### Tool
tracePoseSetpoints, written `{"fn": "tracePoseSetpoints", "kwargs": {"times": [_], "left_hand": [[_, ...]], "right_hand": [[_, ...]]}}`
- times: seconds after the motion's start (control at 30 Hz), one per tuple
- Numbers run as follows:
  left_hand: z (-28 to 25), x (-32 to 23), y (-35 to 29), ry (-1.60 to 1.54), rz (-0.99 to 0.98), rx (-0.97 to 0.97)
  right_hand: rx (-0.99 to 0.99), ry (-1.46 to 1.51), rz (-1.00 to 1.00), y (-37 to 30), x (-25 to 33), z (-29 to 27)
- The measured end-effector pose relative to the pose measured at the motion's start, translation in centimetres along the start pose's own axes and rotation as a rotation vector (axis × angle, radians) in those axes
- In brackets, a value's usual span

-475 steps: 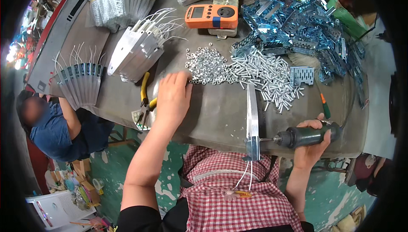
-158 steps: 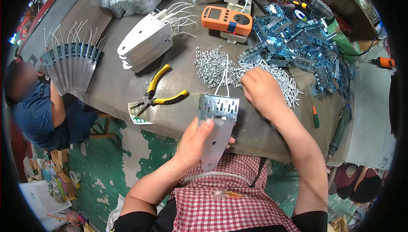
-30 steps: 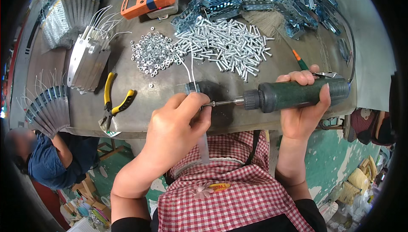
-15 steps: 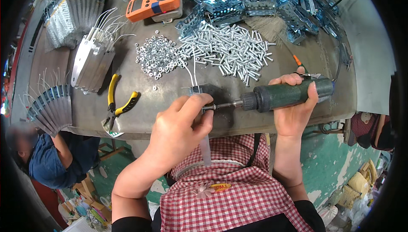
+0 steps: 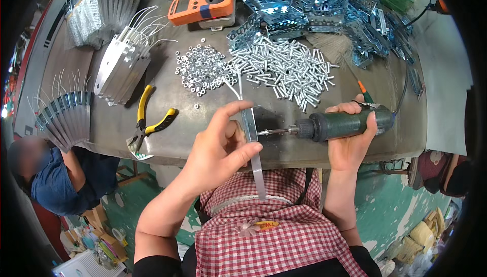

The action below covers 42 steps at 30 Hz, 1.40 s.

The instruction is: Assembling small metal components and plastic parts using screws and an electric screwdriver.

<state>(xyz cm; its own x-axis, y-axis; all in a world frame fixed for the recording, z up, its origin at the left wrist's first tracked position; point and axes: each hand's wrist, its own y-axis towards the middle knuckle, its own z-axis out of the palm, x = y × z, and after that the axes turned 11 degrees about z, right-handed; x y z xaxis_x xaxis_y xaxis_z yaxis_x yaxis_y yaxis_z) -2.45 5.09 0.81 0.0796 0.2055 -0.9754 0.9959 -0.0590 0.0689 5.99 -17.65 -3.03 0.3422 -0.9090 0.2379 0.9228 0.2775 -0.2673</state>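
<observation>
My left hand (image 5: 215, 145) grips a narrow metal strip (image 5: 257, 178) near the table's front edge, its fingers around a bluish metal bracket (image 5: 249, 125) at the upper end. Two white wires (image 5: 240, 84) rise from that end. My right hand (image 5: 350, 140) is wrapped round a dark green electric screwdriver (image 5: 345, 125), held level and pointing left. Its bit (image 5: 276, 131) reaches to the bracket's right side; a screw at the tip is too small to make out. Beyond my hands lie a heap of screws (image 5: 291, 69) and a pile of nuts (image 5: 203, 68).
Yellow-handled pliers (image 5: 147, 119) lie left of my hands. Farther left stand bundles of wired metal strips (image 5: 122, 66). At the back are an orange meter (image 5: 200, 7) and a heap of bluish brackets (image 5: 314, 8). Another person (image 5: 71, 175) sits at the left.
My left fingers have opened out from the strip's upper end, so the bracket now shows. The view has shifted slightly. The screwdriver stays level in my right hand.
</observation>
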Motion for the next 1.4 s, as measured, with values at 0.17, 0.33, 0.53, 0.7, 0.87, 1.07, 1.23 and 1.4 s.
{"fn": "tracePoseSetpoints", "kwargs": {"times": [0.17,0.33,0.53,0.7,0.87,1.07,1.23,1.4], "left_hand": [[-0.2,-0.9,0.4,-0.134,-0.125,-0.016],[-0.6,-1.2,1.0,-0.098,-0.124,0.03],[-1.1,-1.1,1.3,-0.377,-0.19,0.081],[-1.4,-1.4,1.5,-0.356,-0.212,0.134],[-1.6,-1.2,1.8,-0.333,-0.202,0.168],[-1.9,-1.2,2.0,-0.278,-0.201,0.195],[-2.3,-1.4,2.0,-0.146,-0.175,0.227],[-2.7,-1.3,0.5,-0.042,0.028,0.148]], "right_hand": [[0.054,0.037,0.025,0.5,-0.4,-0.1],[0.048,-0.002,-0.029,0.4,-0.3,-0.5],[0.037,-0.112,-0.058,0.2,-0.9,-0.4],[0.057,-0.142,-0.048,0.4,-0.9,-0.5],[0.072,-0.195,-0.052,0.6,-1.1,-0.8],[0.13,-0.12,-0.018,0.4,-1.3,-0.8],[0.084,-0.132,-0.04,0.1,-2.0,-0.6],[0.06,-0.148,-0.025,0.1,-1.4,-0.8]]}}
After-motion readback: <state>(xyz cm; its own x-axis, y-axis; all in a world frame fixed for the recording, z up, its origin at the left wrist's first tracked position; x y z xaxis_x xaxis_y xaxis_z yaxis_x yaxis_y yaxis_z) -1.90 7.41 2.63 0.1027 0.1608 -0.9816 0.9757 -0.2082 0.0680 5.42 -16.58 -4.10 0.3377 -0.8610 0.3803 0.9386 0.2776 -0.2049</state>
